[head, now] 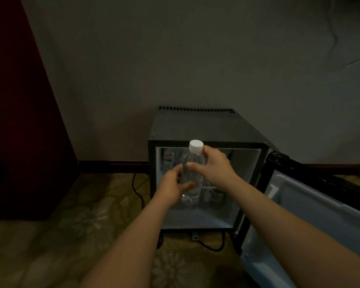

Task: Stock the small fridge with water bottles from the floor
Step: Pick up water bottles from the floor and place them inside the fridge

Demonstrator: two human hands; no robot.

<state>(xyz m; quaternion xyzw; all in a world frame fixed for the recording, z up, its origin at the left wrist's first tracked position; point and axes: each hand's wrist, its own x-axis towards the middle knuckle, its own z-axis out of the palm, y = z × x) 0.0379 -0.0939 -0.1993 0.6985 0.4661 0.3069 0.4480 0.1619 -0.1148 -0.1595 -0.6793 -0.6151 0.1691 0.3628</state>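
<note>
A clear water bottle (192,173) with a white cap is held upright in front of the open small black fridge (206,129). My right hand (213,165) grips its upper part just below the cap. My left hand (173,187) wraps the lower body from the left. Inside the fridge, a bottle with a label (168,161) stands at the back left, and small items sit under the wire shelf (213,187). The fridge floor below the held bottle is bare.
The fridge door (312,204) hangs open to the right, its light inner panel facing me. A black power cord (138,192) runs along the patterned carpet left of the fridge. A dark red cabinet (19,121) stands at far left against the wall.
</note>
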